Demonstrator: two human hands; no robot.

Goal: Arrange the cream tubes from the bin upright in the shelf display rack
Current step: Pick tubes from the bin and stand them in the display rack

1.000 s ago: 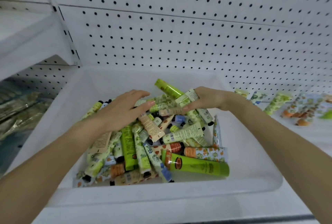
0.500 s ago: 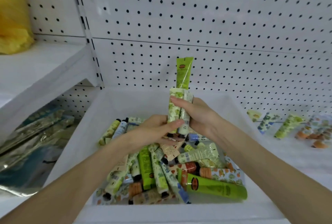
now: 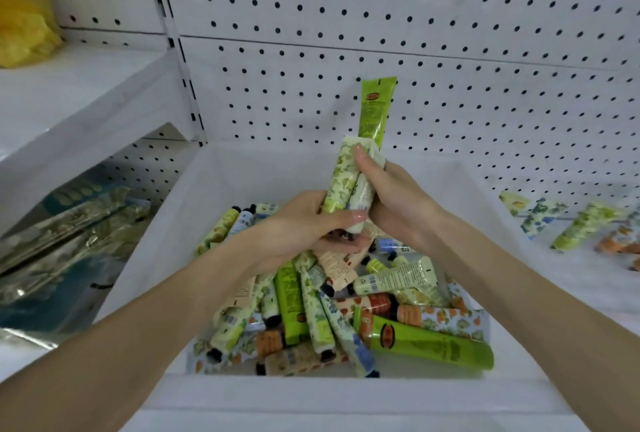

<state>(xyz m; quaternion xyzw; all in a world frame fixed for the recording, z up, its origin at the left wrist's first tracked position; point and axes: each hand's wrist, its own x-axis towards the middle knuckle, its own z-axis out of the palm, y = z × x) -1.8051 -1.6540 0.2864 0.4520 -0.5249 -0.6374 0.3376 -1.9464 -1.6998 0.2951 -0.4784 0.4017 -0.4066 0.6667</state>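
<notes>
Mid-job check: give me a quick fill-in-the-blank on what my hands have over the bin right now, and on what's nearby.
1. The right hand grips a bundle of tubes whose tallest tube is bright ____.
2. The left hand touches the bundle at its cap ends, which point ____.
3. A ____ bag sits on the upper shelf at left.

Missing words: green; down; yellow.

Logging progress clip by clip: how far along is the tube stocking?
Done: a few tubes sit on the shelf at right, blurred. In hand: the left hand and right hand grip a bunch of tubes upright over the bin. Left: a big pile lies in it.
</notes>
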